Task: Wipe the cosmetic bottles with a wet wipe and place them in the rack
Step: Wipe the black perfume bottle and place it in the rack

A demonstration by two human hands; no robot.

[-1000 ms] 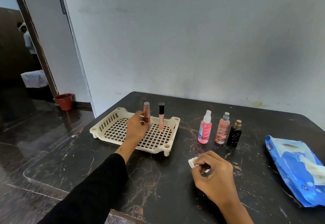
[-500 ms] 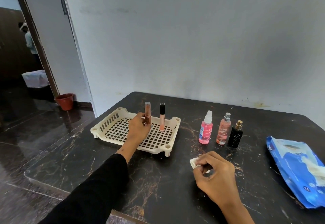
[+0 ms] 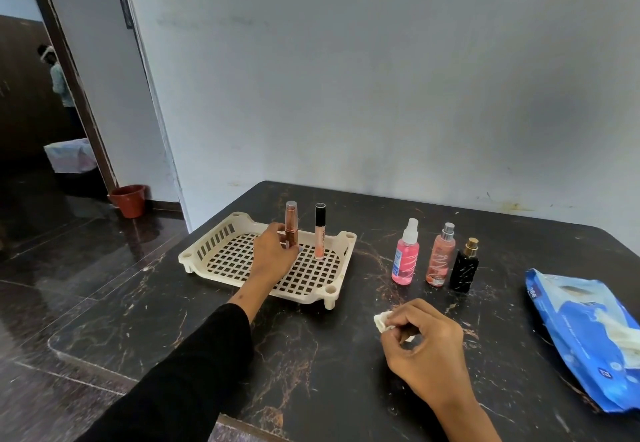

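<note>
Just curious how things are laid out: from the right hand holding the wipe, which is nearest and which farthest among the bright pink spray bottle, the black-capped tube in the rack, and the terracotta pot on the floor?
From the right hand:
1. Pink spray bottle, just beyond it.
2. Black-capped tube, left, in the rack.
3. Terracotta pot, far left on the floor.

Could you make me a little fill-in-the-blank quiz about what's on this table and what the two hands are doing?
1. The left hand holds the copper tube upright inside the ____.
2. The right hand pinches a crumpled white ____.
3. The number of bottles standing on the table outside the rack is ____.
4. The wipes pack at the table's right edge is coloured ____.

Missing words: rack; wipe; three; blue
</note>
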